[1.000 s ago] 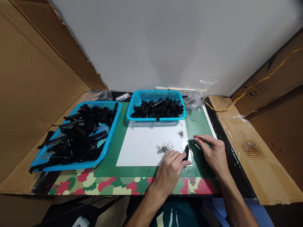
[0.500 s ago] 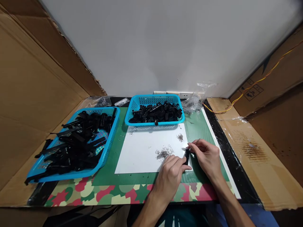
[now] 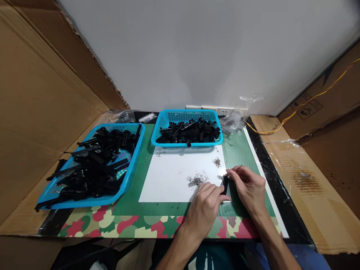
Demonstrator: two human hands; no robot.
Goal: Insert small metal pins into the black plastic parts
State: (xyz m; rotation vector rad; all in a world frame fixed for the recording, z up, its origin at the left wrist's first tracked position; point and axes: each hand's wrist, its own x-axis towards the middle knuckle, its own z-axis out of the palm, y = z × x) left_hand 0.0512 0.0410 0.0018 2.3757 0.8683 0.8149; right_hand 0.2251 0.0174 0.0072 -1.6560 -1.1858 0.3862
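Observation:
Between thumb and fingers, my left hand point(image 3: 206, 198) grips a small black plastic part point(image 3: 225, 184), held upright over the right edge of a white paper sheet point(image 3: 165, 183). My right hand point(image 3: 250, 185) is pinched at the top end of that part. Whatever sits between its fingertips is too small to make out. Just left of the hands lies a loose pile of tiny thin metal pieces point(image 3: 197, 180), which look like springs or wire clips. A smaller pile of similar pieces point(image 3: 216, 162) lies farther back on the sheet.
A blue basket point(image 3: 187, 145) of black plastic parts stands behind the paper. Another blue basket point(image 3: 134, 161), with longer black parts, stands at left. Clear plastic bags point(image 3: 233, 120) lie at the back right. Cardboard walls point(image 3: 36, 75) flank the table, and a yellow wire point(image 3: 287, 118) runs along the right.
The view has shifted slightly. Both hands keep nearly the same pose around the black part, with the right fingertips still at its top end.

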